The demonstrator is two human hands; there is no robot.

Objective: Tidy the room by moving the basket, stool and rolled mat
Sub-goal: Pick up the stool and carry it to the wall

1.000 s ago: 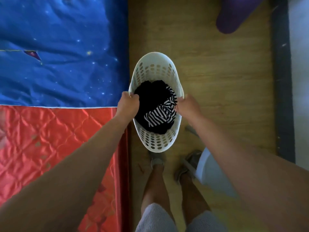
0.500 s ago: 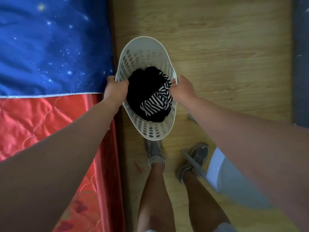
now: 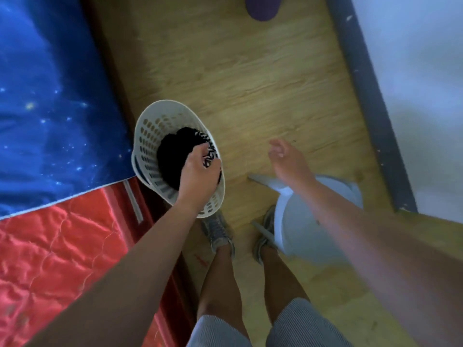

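The white perforated basket point(image 3: 150, 136) holds black and striped clothes point(image 3: 172, 154) and sits tilted beside the bed's edge. My left hand point(image 3: 198, 176) grips its right rim, fingers curled inside over the striped cloth. To the right of the basket, my right hand point(image 3: 288, 159) hovers open and holds nothing. It is above the pale plastic stool point(image 3: 308, 226), which stands by my right foot and is partly hidden by my forearm. The end of the purple rolled mat point(image 3: 261, 8) shows at the top edge.
A bed with a blue starry cover point(image 3: 50, 108) and a red quilt point(image 3: 62, 246) fills the left side. A dark baseboard point(image 3: 368, 103) and a pale wall point(image 3: 421, 83) run down the right. Wooden floor point(image 3: 250, 71) lies between them, with my feet below the basket.
My right hand has let go of the basket and moved right, over the stool. My left hand has shifted from the left rim to the right rim, and the basket now tilts beside the bed.
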